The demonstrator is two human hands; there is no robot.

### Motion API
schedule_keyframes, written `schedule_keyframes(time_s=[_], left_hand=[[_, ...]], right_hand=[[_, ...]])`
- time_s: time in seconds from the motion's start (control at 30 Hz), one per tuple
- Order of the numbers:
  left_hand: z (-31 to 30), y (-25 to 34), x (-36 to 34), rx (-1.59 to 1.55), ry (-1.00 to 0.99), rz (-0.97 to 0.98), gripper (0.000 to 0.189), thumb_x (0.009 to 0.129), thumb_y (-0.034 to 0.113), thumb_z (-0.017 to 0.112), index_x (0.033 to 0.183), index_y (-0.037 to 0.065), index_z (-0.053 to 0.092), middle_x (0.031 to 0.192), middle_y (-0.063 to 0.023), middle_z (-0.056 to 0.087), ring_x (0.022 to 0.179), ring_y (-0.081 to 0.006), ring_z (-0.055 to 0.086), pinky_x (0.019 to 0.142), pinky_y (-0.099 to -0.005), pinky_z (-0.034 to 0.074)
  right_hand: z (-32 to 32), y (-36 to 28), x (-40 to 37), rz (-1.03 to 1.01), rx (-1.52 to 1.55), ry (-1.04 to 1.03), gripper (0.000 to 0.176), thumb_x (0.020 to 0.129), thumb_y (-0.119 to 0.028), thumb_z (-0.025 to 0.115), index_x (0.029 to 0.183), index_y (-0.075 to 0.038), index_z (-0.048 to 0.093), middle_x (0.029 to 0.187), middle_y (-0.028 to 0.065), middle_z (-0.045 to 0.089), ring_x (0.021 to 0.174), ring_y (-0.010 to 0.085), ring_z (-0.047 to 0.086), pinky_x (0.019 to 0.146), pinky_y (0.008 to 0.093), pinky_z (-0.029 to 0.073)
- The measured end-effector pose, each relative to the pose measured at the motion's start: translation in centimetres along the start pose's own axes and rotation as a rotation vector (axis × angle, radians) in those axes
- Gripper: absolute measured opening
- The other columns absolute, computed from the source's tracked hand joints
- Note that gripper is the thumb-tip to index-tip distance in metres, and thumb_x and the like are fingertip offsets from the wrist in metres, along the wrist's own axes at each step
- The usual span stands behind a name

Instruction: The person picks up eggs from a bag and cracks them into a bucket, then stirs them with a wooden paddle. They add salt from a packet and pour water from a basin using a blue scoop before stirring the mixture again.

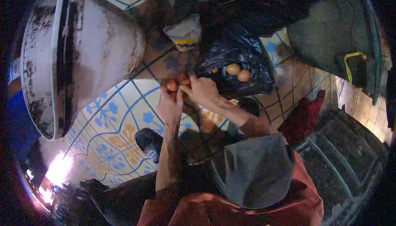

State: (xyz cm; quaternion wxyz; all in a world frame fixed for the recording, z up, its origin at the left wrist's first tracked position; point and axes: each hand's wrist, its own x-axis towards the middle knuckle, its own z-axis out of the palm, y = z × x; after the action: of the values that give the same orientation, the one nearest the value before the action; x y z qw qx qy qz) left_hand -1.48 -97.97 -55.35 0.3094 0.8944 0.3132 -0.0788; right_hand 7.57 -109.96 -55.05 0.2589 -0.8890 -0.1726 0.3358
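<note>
My left hand (169,104) is closed around a small round orange-brown thing (171,85), perhaps an onion or an egg. Close against it, my right hand (203,90) has its fingers on a darker, reddish-brown round thing (182,78). The hands nearly touch, low over the tiled floor. Just right of them lies a black plastic bag (258,83). Two round tan things (233,69) of similar size rest on the bag, with a smaller orange bit beside them. Shadow hides the exact kind of these round things.
A large stained whitish tub (105,36) stands at the left. A pale packet (185,32) with a yellow-and-blue label is beyond my hands. At the right are a dark bucket (330,32) with a yellow handle and a dark crate (338,160). A bright light glares lower left.
</note>
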Motion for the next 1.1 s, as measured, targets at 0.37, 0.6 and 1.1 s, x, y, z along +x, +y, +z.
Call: schedule_keyframes(time_s=[0.37,0.6,1.1], left_hand=[[0.4,-0.5,-1.0,0.110,-0.063,-0.076,0.100,0.074,0.040,0.075,0.150,0.011,0.016,0.125,-0.0244,0.049,0.099,-0.0426,0.060,0.080,-0.0463,0.051],[-6.8,4.7,0.7,0.303,-0.194,0.078,0.078,0.072,0.041,0.074,0.138,0.016,0.041,0.143,-0.0235,0.037,0.093,-0.0442,0.062,0.081,-0.0490,0.051],[-3.3,12.3,5.0,0.438,-0.097,0.524,0.055,0.080,0.008,0.061,0.133,0.016,0.051,0.093,-0.0200,0.066,0.077,-0.0382,0.066,0.067,-0.0480,0.053]], right_hand=[[-7.8,5.7,-5.4,0.022,0.150,0.317,0.019,0.087,-0.019,0.063,0.102,-0.008,0.066,0.087,0.0160,0.069,0.071,0.0325,0.068,0.063,0.0395,0.054],[-13.2,8.1,-3.8,0.108,0.022,0.161,0.036,0.093,-0.022,0.053,0.123,-0.003,0.057,0.098,0.0238,0.066,0.091,0.0405,0.064,0.077,0.0449,0.052],[-20.7,7.3,0.2,-0.190,-0.379,0.173,0.031,0.085,-0.016,0.056,0.113,-0.004,0.064,0.093,0.0211,0.067,0.091,0.0377,0.065,0.079,0.0460,0.052]])
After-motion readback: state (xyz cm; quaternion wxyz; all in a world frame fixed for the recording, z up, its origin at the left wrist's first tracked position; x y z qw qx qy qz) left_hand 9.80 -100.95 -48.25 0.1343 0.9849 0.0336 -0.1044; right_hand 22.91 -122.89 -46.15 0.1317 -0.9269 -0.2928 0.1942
